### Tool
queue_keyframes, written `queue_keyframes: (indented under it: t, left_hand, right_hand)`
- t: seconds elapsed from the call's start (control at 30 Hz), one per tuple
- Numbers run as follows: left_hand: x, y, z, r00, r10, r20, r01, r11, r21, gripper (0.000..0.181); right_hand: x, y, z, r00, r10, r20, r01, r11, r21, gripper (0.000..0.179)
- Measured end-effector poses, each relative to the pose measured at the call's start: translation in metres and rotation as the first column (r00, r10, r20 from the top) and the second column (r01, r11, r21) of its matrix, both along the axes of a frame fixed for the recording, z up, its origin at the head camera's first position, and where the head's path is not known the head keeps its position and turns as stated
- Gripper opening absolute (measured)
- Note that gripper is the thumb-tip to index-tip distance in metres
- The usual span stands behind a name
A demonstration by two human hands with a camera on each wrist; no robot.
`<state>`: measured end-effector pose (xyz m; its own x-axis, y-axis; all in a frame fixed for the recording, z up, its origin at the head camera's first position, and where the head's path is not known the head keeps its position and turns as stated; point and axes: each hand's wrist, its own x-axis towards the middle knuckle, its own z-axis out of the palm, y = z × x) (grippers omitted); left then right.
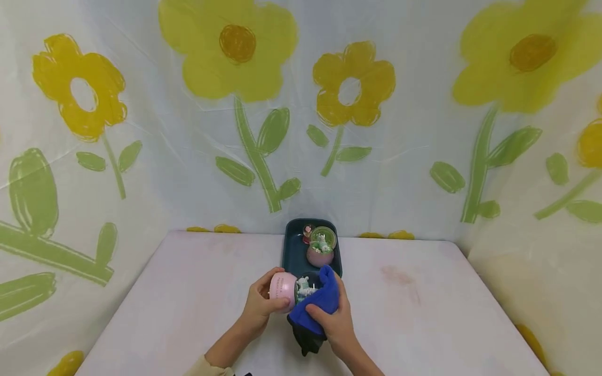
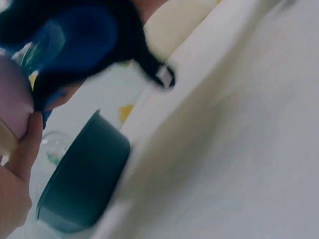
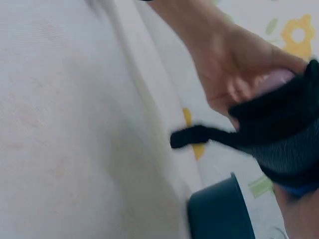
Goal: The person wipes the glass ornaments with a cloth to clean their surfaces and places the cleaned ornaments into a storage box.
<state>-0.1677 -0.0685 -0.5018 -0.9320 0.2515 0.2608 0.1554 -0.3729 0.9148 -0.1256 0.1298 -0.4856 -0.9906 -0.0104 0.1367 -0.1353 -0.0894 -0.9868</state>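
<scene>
In the head view my left hand (image 1: 260, 301) grips the pink base of a snow globe (image 1: 282, 289), which lies on its side above the table's middle. White figures show inside its clear dome. My right hand (image 1: 339, 319) holds a blue cloth (image 1: 324, 303) with a dark underside against the dome, covering its right part. In the left wrist view, fingers press the pink base (image 2: 15, 99) beside the cloth (image 2: 89, 37). The right wrist view shows the cloth's dark side (image 3: 284, 132) wrapped over the globe, a loose end hanging off.
A dark teal tray (image 1: 293, 256) stands behind the hands at the back of the table (image 1: 226, 261). On it sit a second snow globe (image 1: 321, 248) with a pink base and a small red-based globe (image 1: 307, 233). A flower-printed curtain (image 1: 404, 172) surrounds the table.
</scene>
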Motion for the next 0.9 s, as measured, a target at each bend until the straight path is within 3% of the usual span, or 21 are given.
queue_keyframes:
  t: [0.1, 0.2, 0.27, 0.33, 0.43, 0.53, 0.6, 0.7, 0.83, 0.9]
  left_hand:
    - [-0.001, 0.003, 0.006, 0.999, 0.023, -0.029, -0.023, 1.0, -0.018, 0.065]
    - [0.001, 0.001, 0.011, 0.999, 0.036, -0.04, -0.038, 0.998, -0.053, 0.067]
    - [0.002, -0.002, 0.015, 0.997, 0.049, -0.052, -0.054, 0.993, -0.107, 0.068]
    - [0.001, -0.005, 0.021, 0.996, 0.053, -0.076, -0.067, 0.979, -0.193, 0.068]
    - [0.002, -0.012, 0.03, 0.989, 0.048, -0.14, -0.098, 0.922, -0.374, 0.067]
    - [0.003, -0.02, 0.04, 0.983, -0.017, -0.185, -0.08, 0.861, -0.503, 0.066]
    - [0.003, -0.026, 0.048, 0.979, -0.089, -0.181, -0.023, 0.841, -0.541, 0.065]
    - [-0.003, -0.033, 0.056, 0.958, -0.237, -0.161, 0.126, 0.853, -0.506, 0.064]
    - [-0.015, -0.036, 0.044, 0.895, -0.421, -0.148, 0.349, 0.868, -0.354, 0.062]
    - [-0.017, -0.036, 0.033, 0.871, -0.468, -0.148, 0.418, 0.865, -0.279, 0.062]
  right_hand:
    - [-0.002, -0.004, 0.001, 0.991, -0.084, -0.104, 0.091, 0.993, 0.069, 0.083]
    - [-0.002, -0.005, 0.003, 0.977, -0.097, -0.187, 0.134, 0.972, 0.195, 0.086]
    - [-0.003, -0.004, 0.006, 0.971, -0.082, -0.222, 0.148, 0.942, 0.301, 0.087]
    - [-0.004, -0.003, 0.009, 0.97, -0.056, -0.238, 0.156, 0.891, 0.425, 0.086]
    - [-0.002, -0.001, 0.014, 0.98, 0.018, -0.199, 0.101, 0.814, 0.572, 0.086]
    - [0.0, 0.004, 0.019, 0.983, 0.13, -0.129, -0.013, 0.754, 0.657, 0.086]
    - [-0.001, 0.009, 0.025, 0.968, 0.237, -0.087, -0.123, 0.742, 0.659, 0.085]
    - [-0.004, 0.018, 0.035, 0.916, 0.4, -0.023, -0.31, 0.745, 0.59, 0.082]
    - [-0.006, 0.028, 0.036, 0.832, 0.548, 0.084, -0.535, 0.755, 0.379, 0.078]
    - [-0.005, 0.029, 0.031, 0.797, 0.592, 0.122, -0.6, 0.753, 0.269, 0.078]
